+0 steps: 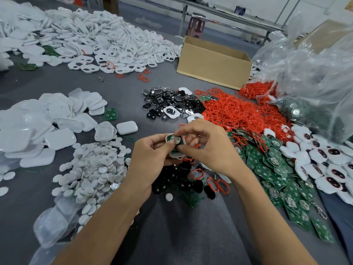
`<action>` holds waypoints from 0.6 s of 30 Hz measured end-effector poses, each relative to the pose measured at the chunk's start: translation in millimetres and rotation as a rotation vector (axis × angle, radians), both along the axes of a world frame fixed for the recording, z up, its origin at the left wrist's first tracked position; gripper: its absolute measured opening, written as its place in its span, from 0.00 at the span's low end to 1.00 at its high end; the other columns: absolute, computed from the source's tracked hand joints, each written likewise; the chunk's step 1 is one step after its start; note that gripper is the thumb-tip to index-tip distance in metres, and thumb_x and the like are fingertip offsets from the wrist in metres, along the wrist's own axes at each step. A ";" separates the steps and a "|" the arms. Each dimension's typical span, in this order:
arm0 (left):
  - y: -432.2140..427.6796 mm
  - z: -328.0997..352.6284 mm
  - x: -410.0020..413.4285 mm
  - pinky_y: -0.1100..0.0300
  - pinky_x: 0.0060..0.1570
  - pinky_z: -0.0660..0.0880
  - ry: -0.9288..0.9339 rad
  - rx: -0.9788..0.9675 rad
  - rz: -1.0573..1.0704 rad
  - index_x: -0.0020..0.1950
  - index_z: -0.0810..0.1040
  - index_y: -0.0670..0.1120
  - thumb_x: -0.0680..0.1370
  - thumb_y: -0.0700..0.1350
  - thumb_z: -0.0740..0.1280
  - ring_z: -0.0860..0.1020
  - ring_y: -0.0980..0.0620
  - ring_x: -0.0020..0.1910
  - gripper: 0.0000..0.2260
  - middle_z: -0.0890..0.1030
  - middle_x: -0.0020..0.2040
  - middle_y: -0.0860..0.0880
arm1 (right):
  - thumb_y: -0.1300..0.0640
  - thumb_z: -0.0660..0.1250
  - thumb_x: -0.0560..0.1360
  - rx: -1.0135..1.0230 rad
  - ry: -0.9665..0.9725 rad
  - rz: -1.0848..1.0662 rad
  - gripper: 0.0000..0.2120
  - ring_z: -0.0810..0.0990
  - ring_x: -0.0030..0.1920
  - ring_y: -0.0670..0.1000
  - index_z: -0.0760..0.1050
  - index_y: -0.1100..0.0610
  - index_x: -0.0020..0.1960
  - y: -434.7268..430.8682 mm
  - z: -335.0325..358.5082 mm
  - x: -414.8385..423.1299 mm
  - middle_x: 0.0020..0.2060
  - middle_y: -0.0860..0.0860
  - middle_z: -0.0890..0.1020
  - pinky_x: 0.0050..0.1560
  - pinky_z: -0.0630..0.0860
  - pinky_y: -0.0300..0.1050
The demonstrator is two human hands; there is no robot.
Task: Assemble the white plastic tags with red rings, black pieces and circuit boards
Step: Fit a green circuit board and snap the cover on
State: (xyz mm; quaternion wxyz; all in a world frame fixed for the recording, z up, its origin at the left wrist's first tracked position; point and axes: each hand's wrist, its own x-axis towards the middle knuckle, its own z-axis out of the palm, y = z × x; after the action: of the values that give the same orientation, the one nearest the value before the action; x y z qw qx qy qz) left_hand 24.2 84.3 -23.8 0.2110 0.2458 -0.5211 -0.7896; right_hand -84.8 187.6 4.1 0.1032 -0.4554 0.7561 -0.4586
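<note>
Holding one white tag (176,148) above the grey bench (191,236), the left hand (152,157) kept a closed grip on its edge while the right hand (206,146) pinched the one green circuit board (172,139) seated inside it; red rings (238,113) lay heaped beyond count nearby.

Tag shells (107,39) heaped at the far left of the counter (191,226), cardboard box (214,62) to their right. Rings (238,113) piled before the box, plastic bag (315,83) to the right. Circuit boards (282,178) spread at near right. Round discs (95,175) heaped at near left, square covers (38,127) behind them.
</note>
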 end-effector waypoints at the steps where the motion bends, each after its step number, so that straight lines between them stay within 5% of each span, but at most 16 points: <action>1: 0.1 0.0 -0.1 0.60 0.36 0.82 -0.001 0.000 0.001 0.49 0.83 0.42 0.78 0.35 0.66 0.84 0.50 0.36 0.06 0.86 0.39 0.45 | 0.70 0.75 0.67 0.008 -0.002 0.005 0.11 0.75 0.32 0.54 0.82 0.60 0.47 0.7 0.6 -0.3 0.35 0.52 0.76 0.36 0.75 0.43; 11: 1.4 -1.7 -0.5 0.62 0.35 0.81 -0.003 -0.034 0.002 0.46 0.82 0.44 0.79 0.34 0.65 0.84 0.51 0.35 0.08 0.86 0.38 0.47 | 0.70 0.76 0.66 0.026 0.011 0.007 0.14 0.77 0.35 0.59 0.81 0.57 0.47 -1.1 -2.8 -1.0 0.36 0.57 0.77 0.37 0.78 0.53; 18: 0.9 -2.1 -0.8 0.62 0.34 0.81 -0.010 -0.027 0.012 0.47 0.83 0.44 0.78 0.35 0.66 0.84 0.50 0.36 0.07 0.86 0.39 0.46 | 0.69 0.75 0.67 0.052 -0.004 0.014 0.13 0.77 0.33 0.54 0.80 0.59 0.49 -0.3 -0.7 0.7 0.36 0.51 0.78 0.38 0.79 0.52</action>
State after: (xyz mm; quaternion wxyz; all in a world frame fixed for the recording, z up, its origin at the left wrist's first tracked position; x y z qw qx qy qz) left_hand 23.3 85.1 -25.8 0.2164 0.2502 -0.5312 -0.7800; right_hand -84.1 187.3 3.4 0.1195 -0.4569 0.7644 -0.4390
